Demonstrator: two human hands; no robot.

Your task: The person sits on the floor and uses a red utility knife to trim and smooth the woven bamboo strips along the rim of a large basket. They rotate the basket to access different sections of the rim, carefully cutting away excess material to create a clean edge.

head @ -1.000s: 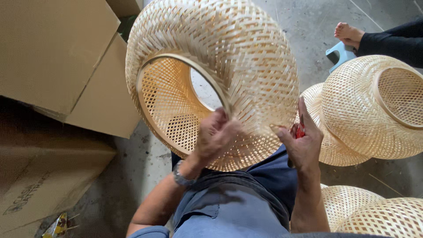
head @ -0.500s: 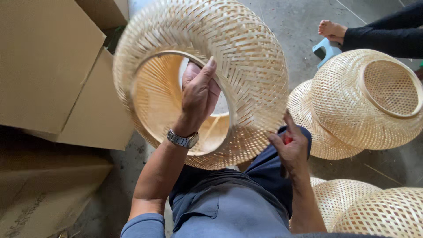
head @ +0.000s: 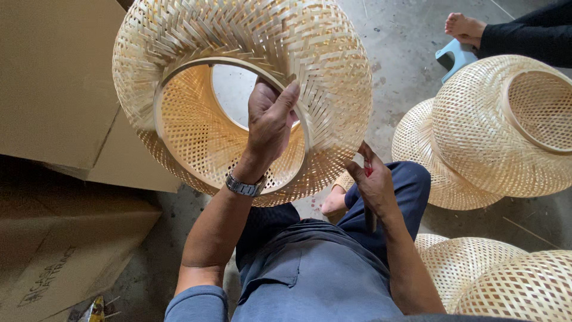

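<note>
Craft workshop, bamboo weaving, informal floor setup. Evidence: bare stained concrete floor [head: 399, 53]; finished woven bamboo shades [head: 500, 131] stacked at 3 o'clock, more [head: 494, 280] at 5 o'clock; flattened cardboard boxes [head: 53, 77] from 8 to 10 o'clock; second person's bare foot [head: 465, 27] by a low plastic stool [head: 451, 58] at 1 o'clock.

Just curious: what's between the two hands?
In the head view, the woven shade's lower edge lies between the left hand and right hand.
</note>
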